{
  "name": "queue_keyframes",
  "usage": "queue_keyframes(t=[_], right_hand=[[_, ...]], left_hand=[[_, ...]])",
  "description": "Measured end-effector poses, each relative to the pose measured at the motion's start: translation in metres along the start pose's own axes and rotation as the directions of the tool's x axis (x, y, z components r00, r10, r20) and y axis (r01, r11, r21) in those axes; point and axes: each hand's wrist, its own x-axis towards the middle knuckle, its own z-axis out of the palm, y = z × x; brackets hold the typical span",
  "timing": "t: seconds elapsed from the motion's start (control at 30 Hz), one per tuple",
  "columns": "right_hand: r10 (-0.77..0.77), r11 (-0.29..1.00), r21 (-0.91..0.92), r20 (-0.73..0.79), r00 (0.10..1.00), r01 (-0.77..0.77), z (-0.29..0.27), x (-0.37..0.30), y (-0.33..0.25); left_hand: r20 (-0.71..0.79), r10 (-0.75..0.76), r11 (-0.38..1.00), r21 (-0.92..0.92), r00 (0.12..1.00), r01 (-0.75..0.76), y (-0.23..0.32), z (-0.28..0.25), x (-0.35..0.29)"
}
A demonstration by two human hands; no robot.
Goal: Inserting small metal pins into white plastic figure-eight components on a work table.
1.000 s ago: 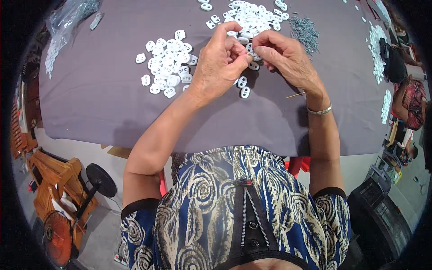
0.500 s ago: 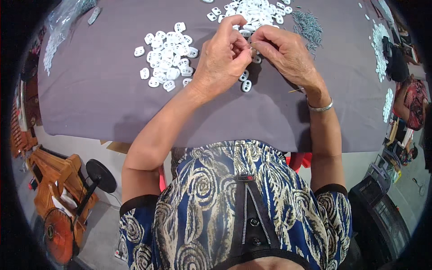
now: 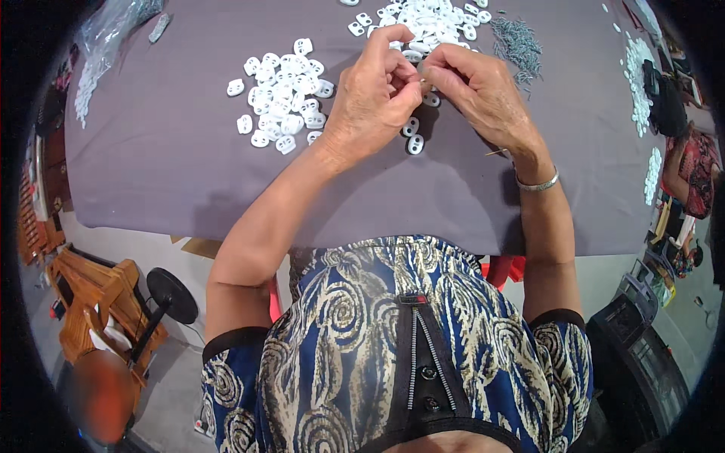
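Note:
My left hand (image 3: 368, 98) and my right hand (image 3: 483, 90) meet over the table, their fingertips pinched together on something tiny that the fingers mostly cover. A thin yellowish stick (image 3: 496, 152) pokes out beneath the right palm, near the wrist. Just below the fingertips lie two loose white two-hole cord locks (image 3: 415, 144). A small heap of white cord locks (image 3: 287, 94) spreads to the left of my left hand. Beyond both hands sits a larger pile of white oval pieces (image 3: 427, 19). To its right is a mound of small grey springs (image 3: 516, 47).
A grey-purple cloth (image 3: 151, 166) covers the table. A clear plastic bag (image 3: 113, 38) with white pieces lies at the far left. More white pieces (image 3: 639, 83) line the right edge. A fan (image 3: 102, 392) and wooden furniture (image 3: 91, 294) stand lower left; another person (image 3: 691, 170) is at far right.
Both hands keep nearly the same pose, fingertips still together. The whole view has shifted very slightly; the piles look unchanged.

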Motion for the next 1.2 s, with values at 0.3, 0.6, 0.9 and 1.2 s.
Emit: queue_keyframes(t=[0.3,0.6,0.9,1.2], right_hand=[[0.254,0.886,0.409,-0.037,0.967,-0.217,-0.015,-0.001,0.004],[0.22,0.952,0.229,-0.048,0.974,-0.203,-0.034,-0.013,0.015],[-0.039,0.994,-0.112,-0.226,0.973,0.014,-0.012,-0.022,0.023],[-0.152,0.988,-0.037,-0.139,0.978,0.148,-0.002,-0.025,0.016]], left_hand=[[0.01,-0.01,0.999,-0.034,1.0,0.01,-0.002,0.0,0.001],[-0.026,0.008,1.0,-0.01,1.0,-0.008,0.001,-0.005,0.003],[-0.008,0.03,0.996,0.081,1.0,-0.029,0.0,-0.015,0.004],[-0.035,-0.001,1.0,-0.005,0.999,0.001,0.007,-0.015,0.006]])
